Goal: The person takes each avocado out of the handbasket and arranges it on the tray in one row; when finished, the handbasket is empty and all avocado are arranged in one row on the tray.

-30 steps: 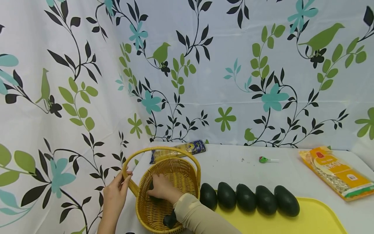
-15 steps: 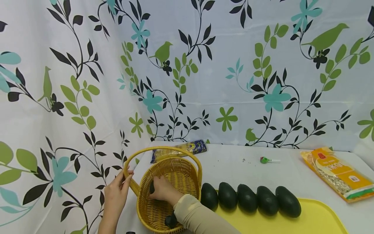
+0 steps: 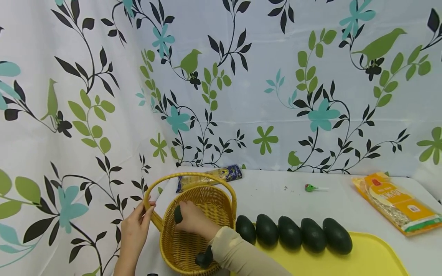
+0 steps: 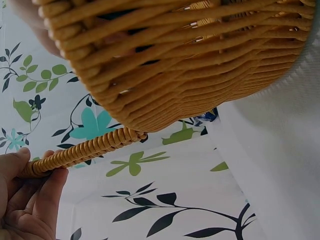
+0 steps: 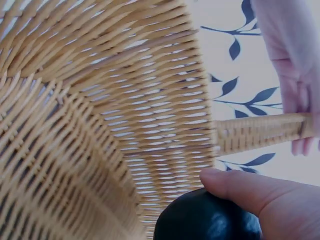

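Note:
In the head view my left hand (image 3: 135,226) pinches the handle (image 3: 153,220) of a yellow-brown wicker basket (image 3: 165,245) near its left side. The left wrist view shows that handle (image 4: 90,150) between thumb and fingers. My right hand (image 3: 191,218) is inside the basket, gripping a dark green avocado (image 3: 177,214) by the left inner wall. In the right wrist view the avocado (image 5: 195,217) is smooth and glossy under my thumb, close to the woven wall; its lower part is cut off. A dark object (image 3: 204,258) sits by the right sleeve, its kind unclear.
Several dark avocados (image 3: 290,232) lie in a row along the far edge of a yellow tray (image 3: 373,253). Behind the basket is a pasta packet (image 3: 214,177). A lollipop (image 3: 310,188) and an orange bag of flakes or seeds (image 3: 397,203) lie at the right.
My right hand has risen a little within the basket with the avocado, whose end now shows more clearly beside the fingers. The left hand keeps its grip on the handle.

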Motion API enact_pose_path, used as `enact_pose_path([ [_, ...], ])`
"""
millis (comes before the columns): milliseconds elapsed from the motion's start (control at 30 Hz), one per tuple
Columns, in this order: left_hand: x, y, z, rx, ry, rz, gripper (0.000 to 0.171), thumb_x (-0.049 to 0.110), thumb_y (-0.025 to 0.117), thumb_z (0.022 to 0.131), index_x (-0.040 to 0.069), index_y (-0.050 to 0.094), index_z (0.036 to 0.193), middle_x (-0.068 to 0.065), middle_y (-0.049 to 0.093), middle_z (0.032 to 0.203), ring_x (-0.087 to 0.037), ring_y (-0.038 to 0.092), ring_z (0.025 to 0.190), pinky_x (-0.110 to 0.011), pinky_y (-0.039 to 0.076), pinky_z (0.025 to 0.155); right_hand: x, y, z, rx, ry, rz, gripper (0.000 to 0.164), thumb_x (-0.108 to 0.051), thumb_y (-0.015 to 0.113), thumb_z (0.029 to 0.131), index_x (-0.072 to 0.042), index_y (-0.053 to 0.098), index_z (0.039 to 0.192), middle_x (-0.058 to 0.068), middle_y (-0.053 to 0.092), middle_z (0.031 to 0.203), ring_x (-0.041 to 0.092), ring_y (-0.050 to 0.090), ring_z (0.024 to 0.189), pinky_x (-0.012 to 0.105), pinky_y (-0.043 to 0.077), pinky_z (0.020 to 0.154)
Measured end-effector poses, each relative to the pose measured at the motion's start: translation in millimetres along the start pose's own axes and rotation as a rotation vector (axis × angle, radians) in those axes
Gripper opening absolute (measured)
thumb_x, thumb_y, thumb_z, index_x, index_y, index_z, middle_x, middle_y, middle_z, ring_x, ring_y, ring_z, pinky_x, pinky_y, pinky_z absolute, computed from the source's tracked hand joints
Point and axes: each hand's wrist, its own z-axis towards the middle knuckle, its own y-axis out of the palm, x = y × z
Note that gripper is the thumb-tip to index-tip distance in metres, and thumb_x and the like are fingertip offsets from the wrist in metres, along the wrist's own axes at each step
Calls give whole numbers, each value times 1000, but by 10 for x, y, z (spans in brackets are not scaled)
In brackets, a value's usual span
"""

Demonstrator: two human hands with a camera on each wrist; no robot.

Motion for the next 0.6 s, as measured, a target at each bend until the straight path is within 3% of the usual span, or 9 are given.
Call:
enact_pose_path([
  [133, 1, -3, 5, 6, 10, 8, 22, 5, 63, 89, -2, 65, 109, -17, 72, 100, -36, 68, 92, -27, 53, 70, -26, -153, -76, -7, -7, 49, 79, -32, 74, 81, -8, 35, 144, 12, 46, 140, 24, 51, 124, 33, 50, 95],
  [333, 16, -11, 15, 7, -1, 9, 21, 5, 64, 88, -1, 66, 108, -16, 73, 100, -34, 68, 92, 1, 44, 70, -37, -382, -224, 23, -39, 105, 77, -33, 73, 82, -12, 35, 145, 12, 48, 135, 26, 53, 118, 33, 52, 87],
  [433, 18, -10, 14, 8, -3, 16, 21, 5, 64, 88, -1, 66, 108, -16, 73, 100, -34, 68, 93, 3, 43, 70, -29, -457, -299, 44, -62, 106, 77, -34, 73, 82, -13, 34, 145, 13, 48, 135, 25, 55, 115, 30, 53, 82],
  [600, 15, -4, 11, 8, 3, 29, 22, 5, 64, 88, -1, 66, 109, -16, 73, 100, -35, 69, 91, -14, 52, 68, -35, -578, -431, 80, -94, 94, 81, -36, 73, 81, -15, 31, 147, 13, 47, 138, 23, 55, 115, 26, 53, 83],
])
